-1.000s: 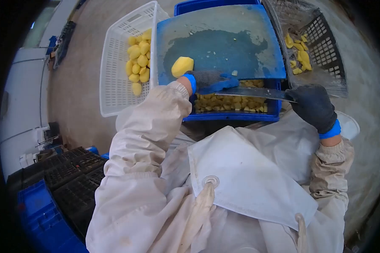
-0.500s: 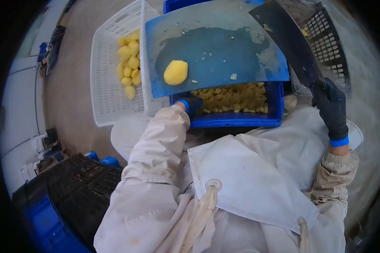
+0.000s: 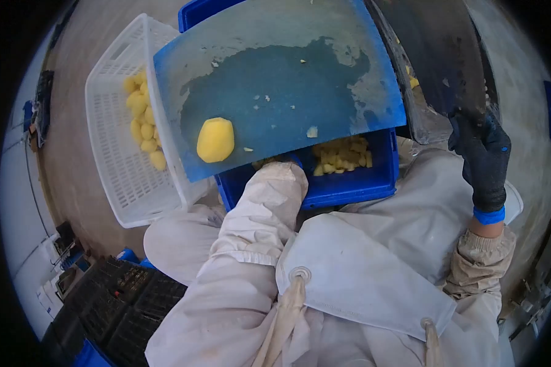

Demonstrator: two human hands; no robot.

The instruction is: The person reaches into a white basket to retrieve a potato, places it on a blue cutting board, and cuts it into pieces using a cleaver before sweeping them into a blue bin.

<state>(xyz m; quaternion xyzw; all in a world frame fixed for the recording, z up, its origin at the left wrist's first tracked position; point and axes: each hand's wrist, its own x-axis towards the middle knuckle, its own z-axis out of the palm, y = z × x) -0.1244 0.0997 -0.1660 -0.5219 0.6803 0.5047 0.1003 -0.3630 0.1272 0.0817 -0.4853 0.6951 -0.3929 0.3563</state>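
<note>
My right hand (image 3: 482,153), in a dark glove with a blue cuff, is closed round the handle of a large, broad-bladed knife (image 3: 431,55). The blade points up and away, to the right of the blue cutting board (image 3: 269,79). One peeled potato (image 3: 215,140) lies near the board's left front corner, with small scraps scattered about. My left sleeve (image 3: 278,183) reaches into the blue crate (image 3: 349,197) under the board. Nearly all of my left hand is hidden there, fingers included. Cut potato pieces (image 3: 343,154) lie in that crate.
To the left stands a white slatted basket (image 3: 119,183) with several peeled potatoes (image 3: 144,119). A dark crate with a clear liner (image 3: 431,125) is at the right, partly behind the blade. Black crates (image 3: 113,300) stand at the lower left.
My left hand has gone deeper into the blue crate and to the right, under the board. The view has shifted, and the knife stays in my right hand. The crate's potato pieces look disturbed.
</note>
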